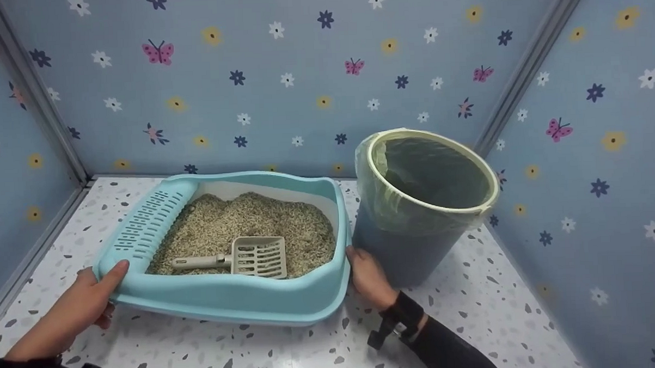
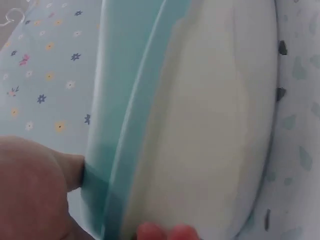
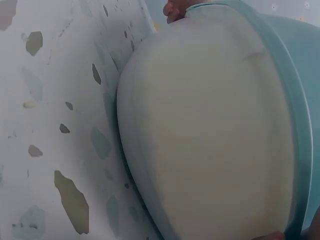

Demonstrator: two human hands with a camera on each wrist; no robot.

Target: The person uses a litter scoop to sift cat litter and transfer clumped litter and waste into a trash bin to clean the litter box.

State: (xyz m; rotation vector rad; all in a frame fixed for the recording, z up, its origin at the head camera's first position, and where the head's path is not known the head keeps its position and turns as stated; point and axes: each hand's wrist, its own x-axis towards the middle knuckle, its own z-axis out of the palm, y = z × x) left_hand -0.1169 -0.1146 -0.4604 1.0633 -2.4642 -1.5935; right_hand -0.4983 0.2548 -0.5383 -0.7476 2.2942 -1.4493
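A light blue cat litter box (image 1: 228, 302) with a white lower pan (image 2: 200, 125) sits on the speckled surface. Grainy litter (image 1: 214, 226) is heaped inside it, and a beige slotted litter scoop (image 1: 259, 257) lies on top, handle to the left. My left hand (image 1: 81, 301) grips the box's front left corner, thumb over the rim and fingers underneath. At the right side, my right hand (image 1: 371, 278) holds the rim's edge, its fingers partly hidden by the box. The right wrist view catches only bits of that hand at the lower right corner.
A blue-grey bin (image 1: 401, 257) with a yellowish liner (image 1: 394, 214) under a cream ring stands just right of the box, close behind my right hand. Flowered panels (image 1: 281, 109) enclose the back and both sides. Speckled floor (image 1: 230, 361) lies in front.
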